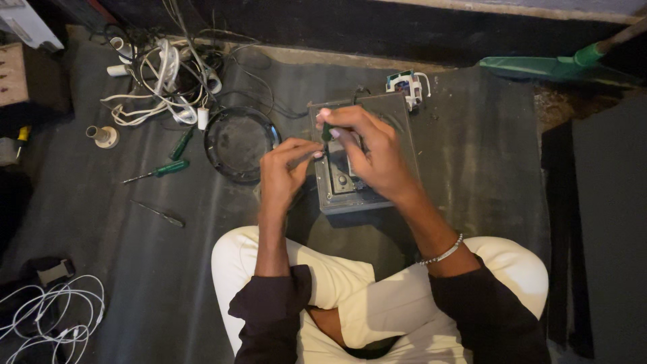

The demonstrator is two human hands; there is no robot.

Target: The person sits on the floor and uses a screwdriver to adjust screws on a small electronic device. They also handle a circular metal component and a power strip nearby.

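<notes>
White-trousered knees [350, 283] nearest — beyond, the right hand [374, 152] grips a green screwdriver [326, 132] upright over the grey box [357, 158] at centre; left hand [286, 168] pinches its shaft — best kept vertical, pressed firmly.

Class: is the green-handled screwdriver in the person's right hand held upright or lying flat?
Upright: the screwdriver stands tip-down over the grey device, gripped by the right hand.
</notes>
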